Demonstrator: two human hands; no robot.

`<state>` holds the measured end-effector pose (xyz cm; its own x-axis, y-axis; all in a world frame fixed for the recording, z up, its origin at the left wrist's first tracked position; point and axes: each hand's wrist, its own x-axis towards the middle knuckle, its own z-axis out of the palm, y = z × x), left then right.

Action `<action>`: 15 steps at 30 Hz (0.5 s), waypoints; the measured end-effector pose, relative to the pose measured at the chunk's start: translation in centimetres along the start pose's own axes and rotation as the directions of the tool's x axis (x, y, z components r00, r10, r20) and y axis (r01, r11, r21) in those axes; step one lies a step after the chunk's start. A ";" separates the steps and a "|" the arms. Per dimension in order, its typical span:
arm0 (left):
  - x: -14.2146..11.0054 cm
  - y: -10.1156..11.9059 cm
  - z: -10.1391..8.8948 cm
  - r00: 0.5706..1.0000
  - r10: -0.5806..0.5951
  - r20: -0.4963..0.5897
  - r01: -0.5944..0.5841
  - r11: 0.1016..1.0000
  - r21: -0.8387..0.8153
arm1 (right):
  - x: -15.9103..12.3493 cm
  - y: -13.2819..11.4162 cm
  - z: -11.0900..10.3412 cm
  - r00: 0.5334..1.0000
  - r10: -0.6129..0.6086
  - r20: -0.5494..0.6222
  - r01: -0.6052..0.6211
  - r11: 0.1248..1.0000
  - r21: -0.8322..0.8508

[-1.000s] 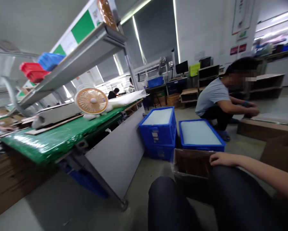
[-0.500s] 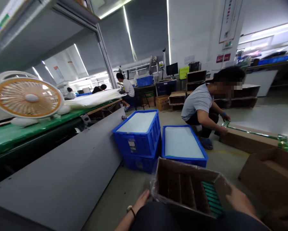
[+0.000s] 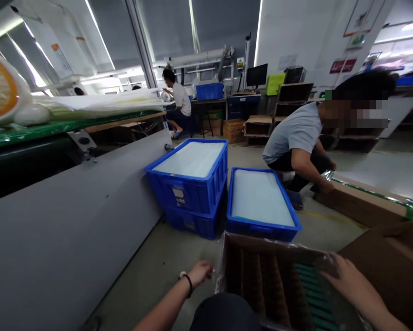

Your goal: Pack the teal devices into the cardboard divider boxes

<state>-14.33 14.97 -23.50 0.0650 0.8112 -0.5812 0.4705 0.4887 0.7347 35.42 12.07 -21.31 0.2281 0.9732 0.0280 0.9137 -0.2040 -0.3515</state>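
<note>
A brown cardboard box [image 3: 261, 248] with a clear plastic liner sits on the floor in front of my knees. Inside it are cardboard dividers and a row of green items [image 3: 309, 294]. My left hand [image 3: 200, 271] grips the box's left outer wall, fingers curled on it. My right hand [image 3: 346, 278] lies over the box's right rim, fingers bent on the liner.
Two stacked blue crates [image 3: 189, 184] and a single blue crate [image 3: 261, 204], all filled with white sheets, stand just beyond the box. A grey panel [image 3: 65, 216] leans at the left under a green-topped bench. A crouching person [image 3: 302, 142] handles a long carton [image 3: 364, 202]. Another open carton [image 3: 395, 257] sits at right.
The view has dropped and swung right, closer to the box. My left hand came into view and took the box's left wall; my right hand stays on its right rim.
</note>
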 end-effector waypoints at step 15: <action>1.3 13.4 -19.6 0.194 0.684 -0.703 -0.467 0.694 0.547 | 9.4 -37.3 -3.9 0.624 -0.746 -0.233 0.778 0.618 0.108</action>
<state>-25.20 28.89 -7.53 -0.2837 0.7177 0.6360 0.7781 -0.2153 0.5900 4.74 28.40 -4.31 -0.4603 0.7352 0.4976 0.7062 0.6429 -0.2966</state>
